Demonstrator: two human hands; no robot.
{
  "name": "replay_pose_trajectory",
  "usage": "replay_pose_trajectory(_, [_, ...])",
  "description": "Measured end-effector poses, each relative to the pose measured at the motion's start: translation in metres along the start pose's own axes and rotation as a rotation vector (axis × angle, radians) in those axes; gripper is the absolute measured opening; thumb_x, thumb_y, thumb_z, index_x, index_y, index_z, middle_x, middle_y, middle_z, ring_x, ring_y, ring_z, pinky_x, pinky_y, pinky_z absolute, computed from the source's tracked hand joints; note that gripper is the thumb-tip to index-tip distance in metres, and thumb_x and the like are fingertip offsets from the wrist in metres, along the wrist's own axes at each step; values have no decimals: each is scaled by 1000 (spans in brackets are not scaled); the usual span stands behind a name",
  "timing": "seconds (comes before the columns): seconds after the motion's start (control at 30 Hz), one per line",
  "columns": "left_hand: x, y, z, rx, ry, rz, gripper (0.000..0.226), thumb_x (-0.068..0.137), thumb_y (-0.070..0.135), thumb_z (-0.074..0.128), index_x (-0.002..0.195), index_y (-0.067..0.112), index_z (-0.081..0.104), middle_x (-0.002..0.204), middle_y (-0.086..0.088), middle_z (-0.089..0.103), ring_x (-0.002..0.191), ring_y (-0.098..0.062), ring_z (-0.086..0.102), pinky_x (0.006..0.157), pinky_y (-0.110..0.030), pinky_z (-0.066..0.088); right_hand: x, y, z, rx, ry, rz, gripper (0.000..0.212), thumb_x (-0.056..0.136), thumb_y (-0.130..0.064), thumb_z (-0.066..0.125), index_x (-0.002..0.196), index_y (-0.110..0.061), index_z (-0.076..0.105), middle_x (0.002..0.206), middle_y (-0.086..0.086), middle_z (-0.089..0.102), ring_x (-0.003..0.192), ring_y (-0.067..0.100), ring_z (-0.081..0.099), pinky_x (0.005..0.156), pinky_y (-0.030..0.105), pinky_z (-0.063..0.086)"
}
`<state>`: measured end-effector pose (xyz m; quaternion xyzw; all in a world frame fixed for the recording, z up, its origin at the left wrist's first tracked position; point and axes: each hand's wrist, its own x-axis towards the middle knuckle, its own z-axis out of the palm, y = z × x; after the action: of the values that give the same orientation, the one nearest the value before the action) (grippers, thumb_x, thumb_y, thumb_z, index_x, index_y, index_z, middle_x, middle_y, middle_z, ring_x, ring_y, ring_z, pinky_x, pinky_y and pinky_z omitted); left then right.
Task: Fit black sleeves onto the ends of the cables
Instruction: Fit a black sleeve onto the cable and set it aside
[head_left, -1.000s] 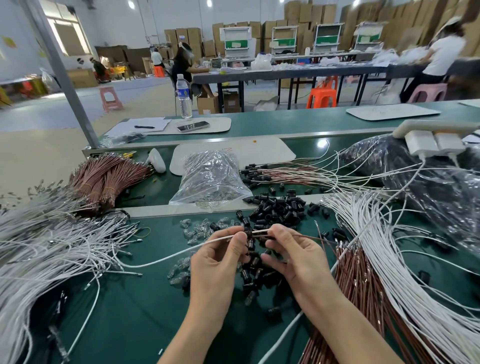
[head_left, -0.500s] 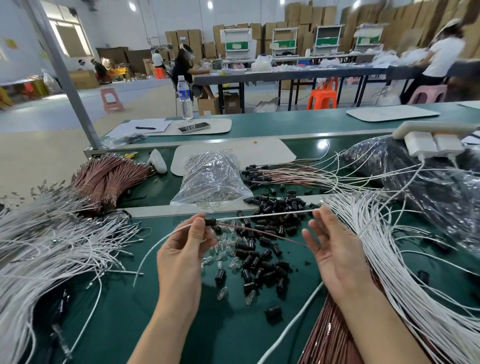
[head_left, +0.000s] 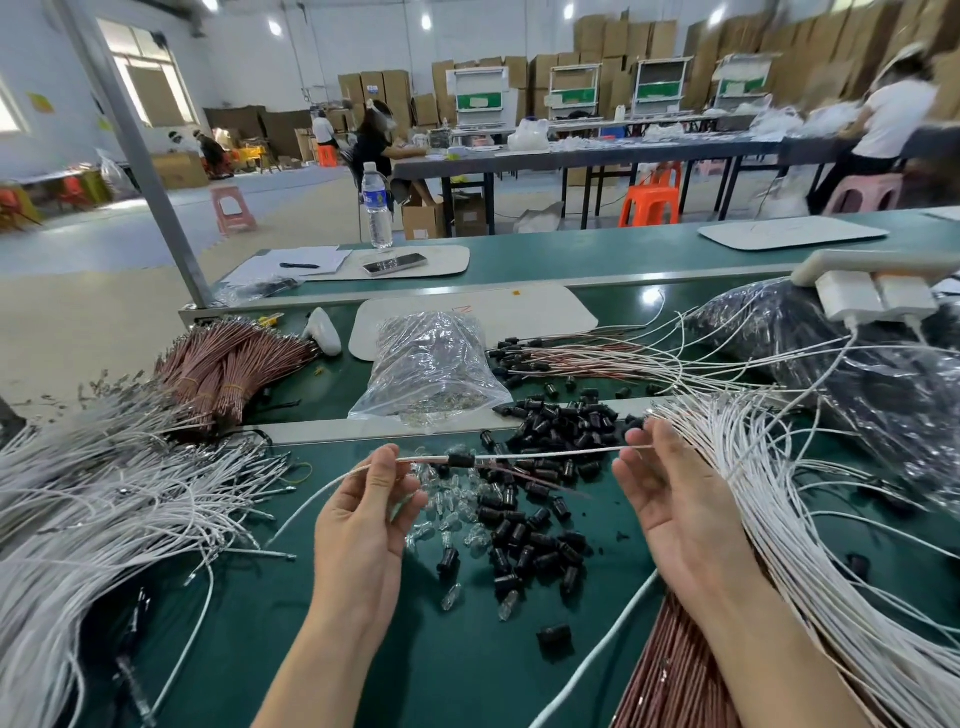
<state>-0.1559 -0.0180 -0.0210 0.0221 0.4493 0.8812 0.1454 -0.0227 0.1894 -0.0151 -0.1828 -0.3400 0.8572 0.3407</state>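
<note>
My left hand (head_left: 363, 499) pinches a white cable (head_left: 545, 454) between thumb and fingertips, held level above the green bench. A black sleeve (head_left: 461, 460) sits on that cable just right of my left fingers, and a thin brown wire (head_left: 524, 474) trails from it down to the right. The cable's far end reaches the fingertips of my right hand (head_left: 670, 499), which is spread with straight fingers and grips nothing. Loose black sleeves (head_left: 519, 535) lie in a pile below and behind the cable, mixed with small clear bulbs (head_left: 452, 501).
White cables fan out at the left (head_left: 104, 493) and at the right (head_left: 779, 493). Brown cable bundles lie at back left (head_left: 234, 358) and near right (head_left: 670, 675). Behind are a clear bag (head_left: 431, 364), a dark bag (head_left: 831, 353) and a power strip (head_left: 872, 291).
My hands were together over the sleeve pile a second ago and have drawn apart. The left hand pulled the sleeved cable to the left and the right hand opened.
</note>
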Motion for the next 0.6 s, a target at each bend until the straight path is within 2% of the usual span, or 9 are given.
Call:
replay_pose_trajectory(0.13, [-6,-6,7,54,-107,-74,34,76,27,73,105,9,73,88,-2,72,78,-11,69,68,-22,59,-1,5,5,110,4,76,17,83,-9,67,90,-8,82,96,9,77,87,14,75,70,18,59])
replay_pose_trajectory(0.23, [-10,-15,13,181,-172,-35,36,72,30,76,105,15,74,96,-2,74,91,-13,70,79,-25,59,-2,1,7,248,-25,121,19,82,-10,66,93,-7,81,98,8,77,88,13,76,67,15,59])
replay_pose_trajectory(0.3, [-12,-18,16,214,-213,-6,33,71,30,78,101,16,73,99,-10,76,95,-21,72,81,-26,59,-4,0,7,305,-57,145,20,83,-11,66,95,-6,81,97,8,77,87,12,76,65,15,59])
replay_pose_trajectory(0.4, [-13,-18,16,148,-179,3,27,75,21,74,99,9,71,93,-20,75,86,-26,75,73,-23,60,-7,2,9,304,-95,183,20,84,-12,66,95,-7,81,97,9,77,86,13,76,65,15,59])
replay_pose_trajectory(0.6, [-7,-10,11,37,-56,28,32,82,16,68,110,1,70,100,-16,77,83,-19,75,72,-21,59,-3,3,10,235,-21,116,18,81,-10,65,87,-9,82,94,9,78,82,13,76,62,15,58])
